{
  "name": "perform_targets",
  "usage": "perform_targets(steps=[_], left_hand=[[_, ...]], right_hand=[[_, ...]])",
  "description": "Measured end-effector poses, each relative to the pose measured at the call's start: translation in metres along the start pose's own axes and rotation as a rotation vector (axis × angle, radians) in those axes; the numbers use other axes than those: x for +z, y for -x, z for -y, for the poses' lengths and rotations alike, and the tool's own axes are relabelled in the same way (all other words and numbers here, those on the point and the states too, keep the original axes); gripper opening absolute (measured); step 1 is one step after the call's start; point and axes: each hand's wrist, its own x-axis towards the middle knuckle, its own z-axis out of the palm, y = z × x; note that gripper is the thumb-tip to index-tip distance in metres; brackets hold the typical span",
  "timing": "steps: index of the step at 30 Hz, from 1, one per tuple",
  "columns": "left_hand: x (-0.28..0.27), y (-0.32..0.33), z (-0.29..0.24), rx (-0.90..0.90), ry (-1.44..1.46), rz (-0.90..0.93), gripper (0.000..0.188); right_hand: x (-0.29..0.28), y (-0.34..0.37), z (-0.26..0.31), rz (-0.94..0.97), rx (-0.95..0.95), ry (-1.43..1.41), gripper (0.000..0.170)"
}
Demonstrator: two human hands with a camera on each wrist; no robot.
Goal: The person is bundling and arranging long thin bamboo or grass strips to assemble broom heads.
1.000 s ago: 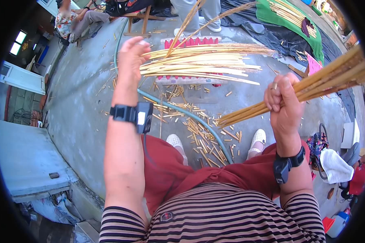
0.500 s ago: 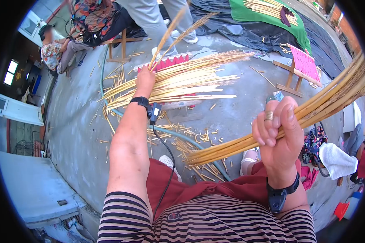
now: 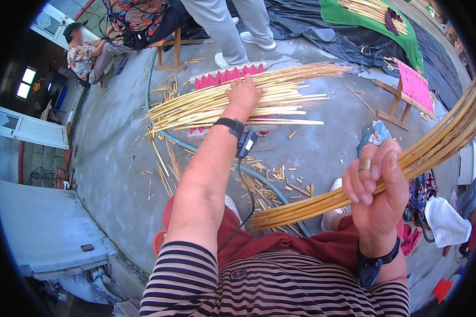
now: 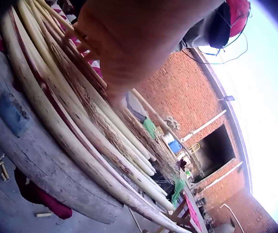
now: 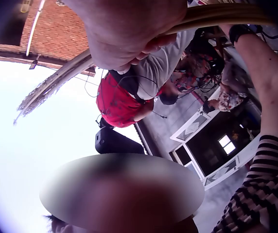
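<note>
Head view: right hand point(image 3: 378, 191) has its grip clamped round a stalk bundle point(image 3: 301, 207); left hand point(image 3: 245, 96) touches pale stalks point(image 3: 190, 110), grip unclear.

A hose point(image 3: 180, 142) crosses the grey floor point(image 3: 116, 127); a green cloth point(image 3: 354, 24) lies on black sheeting point(image 3: 296, 24).

Grey concrete floor point(image 3: 119, 137) outdoors under a bright, pale sky point(image 4: 270, 73).
A red-brick wall point(image 4: 163, 87) has a dark opening point(image 4: 219, 151) and white pipes point(image 4: 204, 126). On the left of the head view, a white door point(image 3: 47, 24) stands by a dim room point(image 3: 43, 61) where a small window point(image 3: 26, 83) glows, and a pale low slab point(image 3: 42, 227) lies nearer. A wooden bench point(image 3: 178, 38) and a pink-topped stand point(image 3: 413, 87) stand well apart.
</note>
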Motion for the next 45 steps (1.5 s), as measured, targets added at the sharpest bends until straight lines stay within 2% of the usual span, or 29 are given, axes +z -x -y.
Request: perform_targets(steps=[2, 6, 9, 10, 13, 15, 17, 21, 22, 28, 31, 34, 35, 41, 45], left_hand=[[0.003, 0.005, -0.002, 0.05, 0.044, 0.018, 0.064], [0.026, 0.019, 0.004, 0.231, 0.066, -0.129, 0.07], [0.03, 0.022, 0.006, 0.327, 0.196, -0.114, 0.067], [0.029, 0.018, 0.012, 0.433, 0.308, -0.18, 0.057], [0.016, 0.015, 0.025, 0.479, 0.43, -0.431, 0.041], [0.001, 0.01, 0.039, 0.348, 0.382, -0.443, 0.023], [-0.01, 0.01, 0.049, 0.259, 0.223, -0.403, 0.015], [-0.007, 0.004, 0.056, 0.138, -0.188, -0.257, 0.014], [0.0, 0.002, 0.06, 0.187, -0.24, -0.335, 0.01], [0.011, -0.004, 0.065, 0.223, -0.312, -0.347, 0.01], [0.008, -0.004, 0.064, 0.322, -0.298, -0.379, 0.01], [-0.002, -0.004, 0.061, 0.433, -0.187, -0.33, 0.009], [-0.005, -0.004, 0.059, 0.457, -0.149, -0.312, 0.008], [-0.05, 0.014, 0.036, 0.703, -0.023, -0.544, 0.018], [-0.099, 0.042, 0.019, 0.721, 0.027, -0.624, 0.023]], right_hand=[[0.0, 0.001, -0.002, 0.011, 0.007, 0.0, 0.032], [0.002, -0.001, -0.005, 0.014, 0.045, -0.027, 0.029], [0.004, -0.002, -0.007, 0.014, 0.066, -0.034, 0.029], [0.004, -0.002, -0.007, 0.021, 0.071, -0.039, 0.029], [0.005, 0.0, -0.004, 0.008, 0.067, -0.031, 0.028], [0.004, 0.002, -0.004, 0.017, 0.059, -0.046, 0.026], [0.004, 0.003, -0.004, 0.022, 0.064, -0.06, 0.025], [0.004, 0.004, -0.004, 0.02, 0.079, -0.079, 0.023], [0.003, 0.004, -0.004, 0.019, 0.079, -0.08, 0.023], [0.001, 0.006, -0.002, -0.008, 0.115, -0.093, 0.022], [0.003, 0.004, -0.003, -0.006, 0.115, -0.102, 0.022], [0.004, 0.002, -0.006, 0.027, 0.126, -0.109, 0.022], [0.004, 0.001, -0.008, 0.024, 0.129, -0.098, 0.022], [0.009, -0.004, -0.024, -0.01, 0.174, -0.061, 0.022], [0.015, -0.009, -0.036, -0.069, 0.21, -0.041, 0.021]])
